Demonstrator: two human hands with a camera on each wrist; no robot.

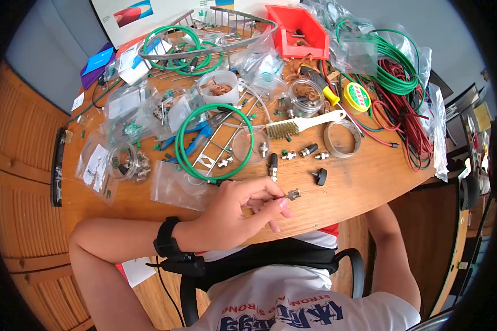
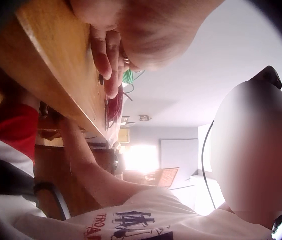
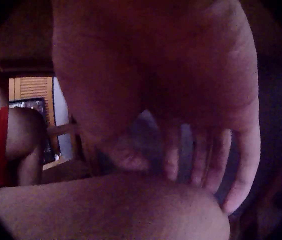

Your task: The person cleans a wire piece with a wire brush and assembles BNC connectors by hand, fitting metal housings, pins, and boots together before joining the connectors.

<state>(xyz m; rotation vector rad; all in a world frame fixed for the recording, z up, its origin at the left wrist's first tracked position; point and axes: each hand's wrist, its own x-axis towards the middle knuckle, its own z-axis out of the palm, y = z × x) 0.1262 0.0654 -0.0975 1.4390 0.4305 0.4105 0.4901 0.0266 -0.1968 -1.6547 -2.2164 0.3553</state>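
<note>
In the head view my left hand [image 1: 234, 212] is over the table's front edge, its thumb and forefinger pinching a small silver metal connector [image 1: 295, 194], apparently a BNC type. The left wrist view shows that hand from below, and the connector is hidden there. On the wood just beyond lie a black-sleeved connector [image 1: 273, 166], several silver connectors [image 1: 289, 155] and a small black knob-like piece [image 1: 320, 176]. My right hand [image 3: 166, 75] is below the tabletop, out of the head view. Its fingers hang loosely by a bare knee [image 3: 116, 210], with nothing held.
A coil of green cable [image 1: 180, 146] lies beyond the left hand, over blue-handled pliers [image 1: 201, 138]. Farther back are a wire brush [image 1: 298, 126], a tape roll [image 1: 342, 139], a yellow paste tin [image 1: 357, 97] and a red bin [image 1: 284, 33]. Red cables [image 1: 403, 105] heap at the right.
</note>
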